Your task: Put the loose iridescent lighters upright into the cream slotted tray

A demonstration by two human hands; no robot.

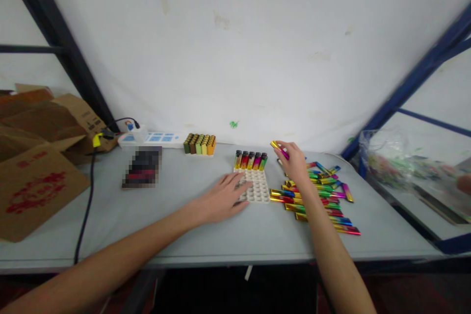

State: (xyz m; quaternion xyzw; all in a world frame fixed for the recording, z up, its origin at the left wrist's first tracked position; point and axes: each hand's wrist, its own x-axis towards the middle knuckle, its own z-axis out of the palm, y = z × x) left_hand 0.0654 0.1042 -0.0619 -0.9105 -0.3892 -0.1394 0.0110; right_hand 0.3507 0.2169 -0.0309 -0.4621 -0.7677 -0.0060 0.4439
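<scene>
My left hand (224, 198) lies with its fingers spread over the left part of a white tray (260, 187) full of small holes. A row of several shiny lighters (250, 161) stands upright along the tray's far edge. To the right, my right hand (292, 159) pinches a gold and magenta lighter (280, 149), raised and tilted above the table. Below and beside that hand lies a loose pile of metallic, many-coloured lighters (331, 201), partly hidden by my right forearm.
Another block of upright lighters (199, 144) stands near the wall, beside a white power strip (162, 138). A blurred dark item (143, 167), a black cable (88, 201) and cardboard boxes (40, 176) are left. A plastic bag (390, 157) is right.
</scene>
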